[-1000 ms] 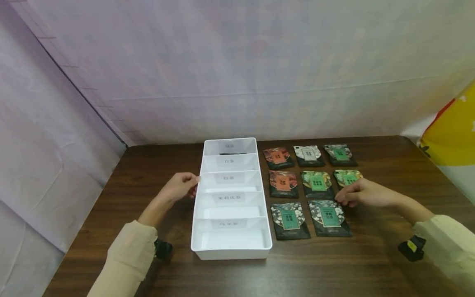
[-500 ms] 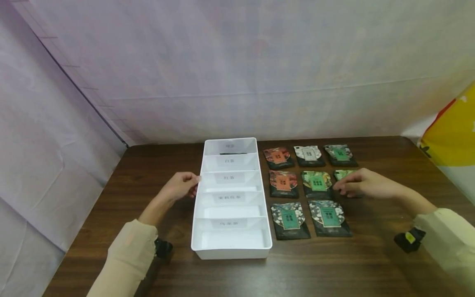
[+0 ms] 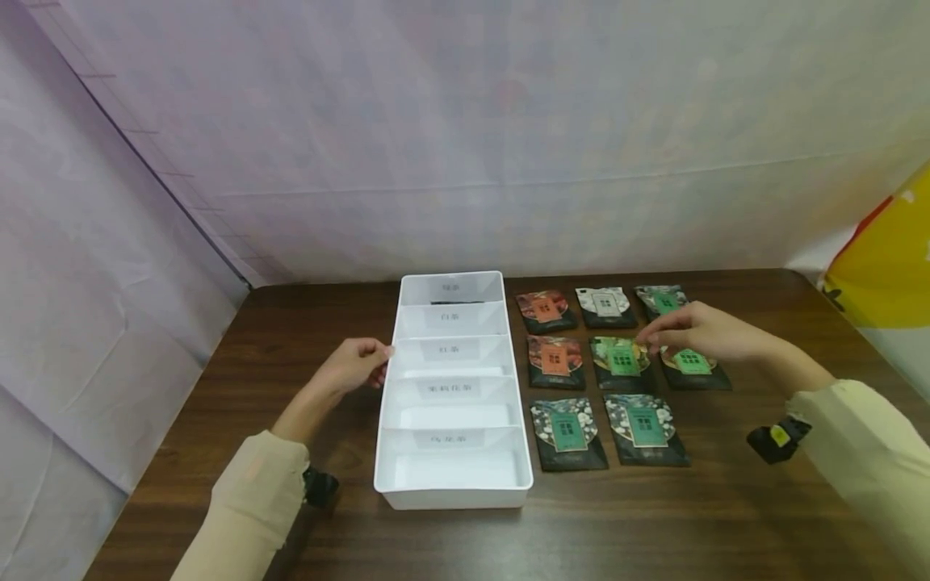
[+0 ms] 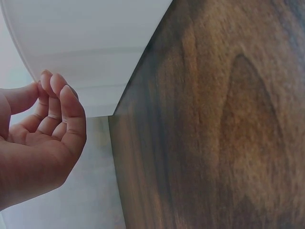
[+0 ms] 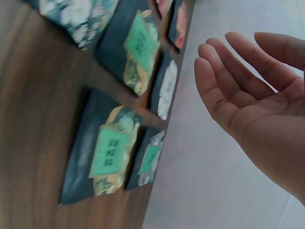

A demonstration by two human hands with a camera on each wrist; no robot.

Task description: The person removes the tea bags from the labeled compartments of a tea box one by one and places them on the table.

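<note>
A white divided box [image 3: 452, 499] with labelled compartments stands in the middle of the table. My left hand [image 3: 352, 365] pinches its left rim between thumb and fingertips; the left wrist view has the fingers curled at the box edge [image 4: 90, 62]. My right hand [image 3: 708, 332] hovers over the tea packets with nothing in it, fingers loosely bent in the right wrist view. Below it lies a green-labelled packet [image 3: 693, 373], partly covered in the head view. Close to its fingertips is another green-labelled packet [image 3: 622, 363], and behind it a dark green one [image 3: 663, 298].
Two orange-labelled packets [image 3: 555, 361] and a white one [image 3: 605, 305] lie right of the box. Nearer the front are two teal-labelled packets [image 3: 647, 428]. A dark strip [image 3: 458, 303] shows in the box's rear compartment. White cloth [image 3: 465, 161] hangs behind the brown table [image 3: 625, 524].
My right hand has moved away from me and slightly left, from beside the front teal packet to above the green ones, uncovering the right green packet. The left hand stays at the rim.
</note>
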